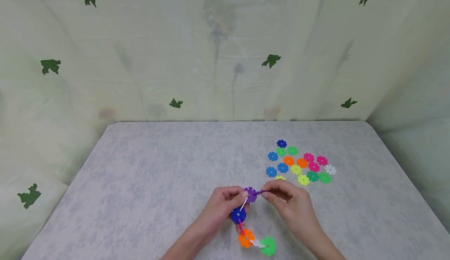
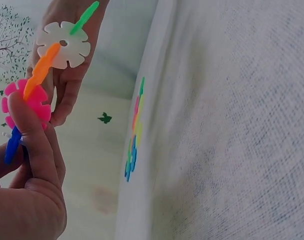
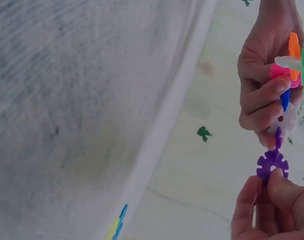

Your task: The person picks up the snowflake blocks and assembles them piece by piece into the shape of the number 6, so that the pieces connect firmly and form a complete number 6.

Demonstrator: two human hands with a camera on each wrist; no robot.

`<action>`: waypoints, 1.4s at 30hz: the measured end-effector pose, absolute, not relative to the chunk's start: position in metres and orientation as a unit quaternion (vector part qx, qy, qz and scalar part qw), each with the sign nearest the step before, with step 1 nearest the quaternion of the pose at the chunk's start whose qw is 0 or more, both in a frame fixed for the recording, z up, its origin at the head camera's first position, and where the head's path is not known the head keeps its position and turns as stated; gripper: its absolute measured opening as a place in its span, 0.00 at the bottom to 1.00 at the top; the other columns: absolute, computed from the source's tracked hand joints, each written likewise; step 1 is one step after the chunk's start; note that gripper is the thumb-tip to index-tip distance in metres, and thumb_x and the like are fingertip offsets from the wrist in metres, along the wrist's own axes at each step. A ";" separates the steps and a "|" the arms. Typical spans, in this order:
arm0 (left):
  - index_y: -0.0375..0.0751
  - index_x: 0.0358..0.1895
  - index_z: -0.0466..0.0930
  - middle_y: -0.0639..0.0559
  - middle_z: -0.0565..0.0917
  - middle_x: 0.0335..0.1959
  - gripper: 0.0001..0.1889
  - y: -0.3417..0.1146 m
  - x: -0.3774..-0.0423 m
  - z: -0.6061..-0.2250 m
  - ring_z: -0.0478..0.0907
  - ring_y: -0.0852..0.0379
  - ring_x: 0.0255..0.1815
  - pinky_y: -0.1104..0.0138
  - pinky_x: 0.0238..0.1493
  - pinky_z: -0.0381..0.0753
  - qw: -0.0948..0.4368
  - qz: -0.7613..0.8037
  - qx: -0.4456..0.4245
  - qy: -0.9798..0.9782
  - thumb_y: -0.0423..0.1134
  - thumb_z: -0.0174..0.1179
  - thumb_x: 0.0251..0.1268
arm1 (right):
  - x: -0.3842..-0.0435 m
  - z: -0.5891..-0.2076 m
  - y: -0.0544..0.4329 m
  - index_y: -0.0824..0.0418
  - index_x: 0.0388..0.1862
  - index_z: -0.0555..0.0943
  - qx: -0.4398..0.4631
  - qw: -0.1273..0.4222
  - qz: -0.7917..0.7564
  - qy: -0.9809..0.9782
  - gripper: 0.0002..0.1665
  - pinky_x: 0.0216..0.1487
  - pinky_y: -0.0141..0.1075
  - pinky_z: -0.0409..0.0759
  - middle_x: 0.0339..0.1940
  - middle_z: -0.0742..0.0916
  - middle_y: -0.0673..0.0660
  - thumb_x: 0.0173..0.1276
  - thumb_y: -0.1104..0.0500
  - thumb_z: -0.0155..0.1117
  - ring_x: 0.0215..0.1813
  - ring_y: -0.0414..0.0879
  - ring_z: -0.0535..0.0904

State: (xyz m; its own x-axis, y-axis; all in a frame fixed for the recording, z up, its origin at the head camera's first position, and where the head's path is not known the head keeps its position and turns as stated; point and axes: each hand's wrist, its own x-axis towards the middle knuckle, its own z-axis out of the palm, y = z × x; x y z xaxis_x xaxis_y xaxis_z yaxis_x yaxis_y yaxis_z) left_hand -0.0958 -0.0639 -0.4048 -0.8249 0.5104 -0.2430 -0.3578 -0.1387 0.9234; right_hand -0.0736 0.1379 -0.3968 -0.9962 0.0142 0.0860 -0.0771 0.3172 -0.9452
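My left hand (image 1: pixel 223 205) pinches a chain of slotted plastic flower discs near its upper end. Along the chain come a purple disc (image 1: pixel 251 194), a white one (image 1: pixel 243 205) edge-on, a dark blue one (image 1: pixel 238 215), a pink one (image 1: pixel 241 227), an orange one (image 1: pixel 246 238), a white one (image 1: pixel 257 243) and a green one (image 1: pixel 268 246) at the bottom. Between thumb and fingers, my right hand (image 1: pixel 295 207) pinches a second purple disc (image 3: pixel 272 164). It stands crosswise against the first purple disc, their edges meeting at the slots.
Loose flower discs lie on the grey table (image 1: pixel 158 174) beyond my right hand, among them a dark blue disc (image 1: pixel 281 144), a pink disc (image 1: pixel 322 160), a white disc (image 1: pixel 330 169) and a yellow disc (image 1: pixel 303 180). A pale curtain (image 1: pixel 140 56) with green leaf shapes hangs behind.
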 end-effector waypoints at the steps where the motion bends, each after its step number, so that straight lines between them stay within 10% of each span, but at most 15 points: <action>1: 0.19 0.44 0.75 0.46 0.79 0.26 0.22 -0.064 -0.096 -0.405 0.77 0.58 0.17 0.66 0.19 0.81 0.289 0.752 0.065 0.589 0.43 0.59 0.72 | -0.073 -0.397 0.137 0.51 0.37 0.85 0.023 0.044 0.582 -0.812 0.12 0.46 0.33 0.82 0.34 0.86 0.46 0.59 0.68 0.72 0.38 0.43 0.83; 42: 0.33 0.41 0.73 0.37 0.85 0.36 0.13 -0.064 -0.102 -0.408 0.83 0.53 0.25 0.68 0.25 0.82 0.245 0.744 0.031 0.621 0.43 0.56 0.74 | -0.121 -0.412 0.227 0.63 0.54 0.81 0.082 -0.104 0.470 -0.873 0.17 0.46 0.35 0.82 0.50 0.85 0.56 0.67 0.65 0.67 0.48 0.48 0.81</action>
State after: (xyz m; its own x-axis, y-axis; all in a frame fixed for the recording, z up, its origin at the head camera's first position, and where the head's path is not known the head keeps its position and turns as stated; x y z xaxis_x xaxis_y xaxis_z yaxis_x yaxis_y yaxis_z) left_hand -0.1023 -0.0644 -0.4082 -0.8779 0.4030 -0.2587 -0.3266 -0.1087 0.9389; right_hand -0.1212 0.2271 -0.4121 -0.9648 -0.2416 -0.1043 -0.0459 0.5449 -0.8372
